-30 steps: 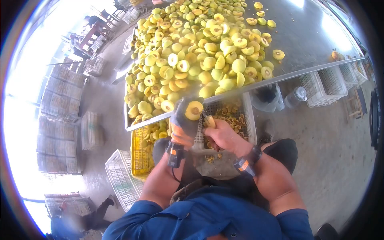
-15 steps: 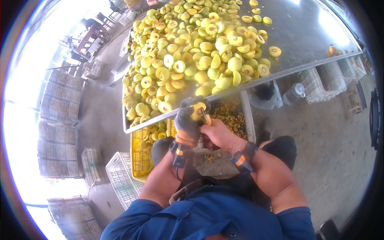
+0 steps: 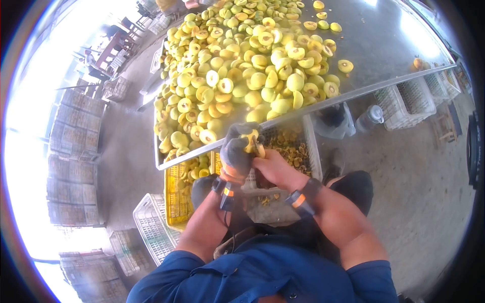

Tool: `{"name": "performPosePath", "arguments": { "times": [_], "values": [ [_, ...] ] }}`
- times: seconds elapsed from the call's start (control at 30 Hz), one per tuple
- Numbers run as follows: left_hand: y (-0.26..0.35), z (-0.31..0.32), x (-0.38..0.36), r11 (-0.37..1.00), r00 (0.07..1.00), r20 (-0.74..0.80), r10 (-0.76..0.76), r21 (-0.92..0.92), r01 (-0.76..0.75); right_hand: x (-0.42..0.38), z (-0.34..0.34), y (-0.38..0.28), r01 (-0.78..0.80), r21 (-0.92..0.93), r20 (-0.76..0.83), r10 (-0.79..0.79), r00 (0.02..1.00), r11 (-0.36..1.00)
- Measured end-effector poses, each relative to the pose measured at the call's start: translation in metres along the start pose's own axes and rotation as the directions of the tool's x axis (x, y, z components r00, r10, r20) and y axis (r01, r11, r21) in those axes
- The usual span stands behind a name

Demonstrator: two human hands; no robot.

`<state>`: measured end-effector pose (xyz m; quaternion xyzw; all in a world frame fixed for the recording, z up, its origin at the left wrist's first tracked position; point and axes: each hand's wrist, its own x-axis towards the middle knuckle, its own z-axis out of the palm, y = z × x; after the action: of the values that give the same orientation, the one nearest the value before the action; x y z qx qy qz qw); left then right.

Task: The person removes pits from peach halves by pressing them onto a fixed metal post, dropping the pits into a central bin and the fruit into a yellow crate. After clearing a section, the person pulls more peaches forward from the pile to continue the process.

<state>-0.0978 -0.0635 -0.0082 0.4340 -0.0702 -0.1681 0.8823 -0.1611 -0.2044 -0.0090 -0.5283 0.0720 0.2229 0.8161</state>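
My left hand (image 3: 235, 150), in a dark glove, is closed around a yellow fruit half (image 3: 249, 141) just below the edge of the metal table (image 3: 384, 45). My bare right hand (image 3: 274, 167) grips a small pitting tool (image 3: 259, 149) whose tip is pressed into that fruit. Both hands meet over a white crate of brown pits (image 3: 294, 144). A large heap of halved yellow fruit (image 3: 242, 65) covers the table above them.
A yellow crate with fruit halves (image 3: 183, 187) stands under the table at left, an empty white crate (image 3: 154, 224) beside it. More white crates (image 3: 411, 103), a plastic bottle (image 3: 370, 119) and a bag lie at right. Stacked crates (image 3: 70, 151) line the far left.
My left hand has turned the fruit half from facing up toward my right hand, and the tool has gone into it. The view has shifted slightly.
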Motion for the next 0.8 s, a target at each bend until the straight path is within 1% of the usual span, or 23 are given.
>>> {"name": "performPosePath", "arguments": {
  "times": [0.03,0.07,0.1,0.17,0.2,0.23,0.27,0.3,0.37,0.4,0.43,0.47,0.5,0.57,0.6,0.7,0.77,0.8],
  "values": [
    [0.001,0.000,-0.002,1.000,1.000,0.014,-0.017,-0.001,0.017,-0.001,-0.007,-0.001,-0.140,0.145,0.107,0.125,0.986,0.979],
    [-0.001,-0.004,-0.001,0.994,0.999,0.023,0.028,0.107,-0.030,-0.002,-0.010,-0.001,-0.289,0.270,0.231,0.230,0.946,0.919],
    [-0.002,-0.007,0.003,0.974,0.996,0.037,0.077,0.213,-0.083,-0.002,-0.008,-0.001,-0.220,0.198,0.158,0.190,0.969,0.955],
    [-0.002,-0.008,0.008,0.869,0.980,0.049,0.193,0.456,-0.194,-0.001,-0.004,0.000,-0.083,0.034,0.026,0.083,0.996,0.996],
    [0.002,0.001,0.007,0.776,0.966,0.056,0.252,0.585,-0.236,0.006,-0.007,0.009,0.120,-0.205,-0.056,-0.134,0.989,0.971],
    [0.003,0.003,0.007,0.673,0.950,0.085,0.300,0.687,-0.274,0.018,-0.014,0.024,0.284,-0.441,-0.087,-0.355,0.931,0.851],
    [0.004,0.006,0.006,0.556,0.931,0.114,0.347,0.774,-0.302,0.020,-0.014,0.028,0.389,-0.652,-0.059,-0.555,0.830,0.651],
    [0.007,0.006,0.006,0.438,0.909,0.158,0.386,0.836,-0.332,0.018,-0.014,0.031,0.371,-0.684,-0.054,-0.550,0.833,0.628],
    [0.015,0.014,0.008,0.035,0.836,0.280,0.473,0.942,-0.335,0.010,-0.010,0.030,0.340,-0.745,-0.036,-0.544,0.839,0.573],
    [0.017,0.014,0.008,0.027,0.843,0.295,0.449,0.939,-0.343,0.003,-0.008,0.017,0.250,-0.581,-0.019,-0.320,0.947,0.774],
    [0.017,0.014,0.008,0.022,0.851,0.313,0.422,0.935,-0.355,-0.006,-0.008,0.000,0.097,-0.397,0.047,-0.085,0.995,0.913],
    [0.017,0.014,0.008,0.018,0.857,0.330,0.395,0.930,-0.366,-0.010,-0.009,-0.009,-0.100,-0.214,0.159,0.136,0.978,0.972],
    [0.012,0.015,0.007,0.166,0.877,0.267,0.399,0.920,-0.356,-0.011,-0.008,-0.007,-0.126,-0.097,0.184,0.142,0.973,0.987],
    [0.014,0.021,0.008,0.259,0.911,0.224,0.347,0.910,-0.323,-0.012,-0.004,-0.002,-0.178,0.142,0.235,0.142,0.962,0.974],
    [0.015,0.023,0.008,0.303,0.925,0.202,0.321,0.903,-0.303,-0.012,-0.003,-0.004,-0.192,0.144,0.237,0.155,0.959,0.971],
    [0.018,0.020,0.013,0.148,0.831,0.412,0.375,0.858,-0.492,-0.013,-0.002,-0.011,-0.213,0.137,0.254,0.174,0.951,0.967],
    [0.024,0.019,0.011,0.075,0.813,0.472,0.341,0.848,-0.524,-0.017,0.000,-0.010,-0.199,0.120,0.276,0.160,0.948,0.973],
    [0.025,0.018,0.010,0.039,0.803,0.501,0.322,0.840,-0.540,-0.017,0.000,-0.008,-0.173,0.079,0.276,0.146,0.950,0.982]
  ]
}}
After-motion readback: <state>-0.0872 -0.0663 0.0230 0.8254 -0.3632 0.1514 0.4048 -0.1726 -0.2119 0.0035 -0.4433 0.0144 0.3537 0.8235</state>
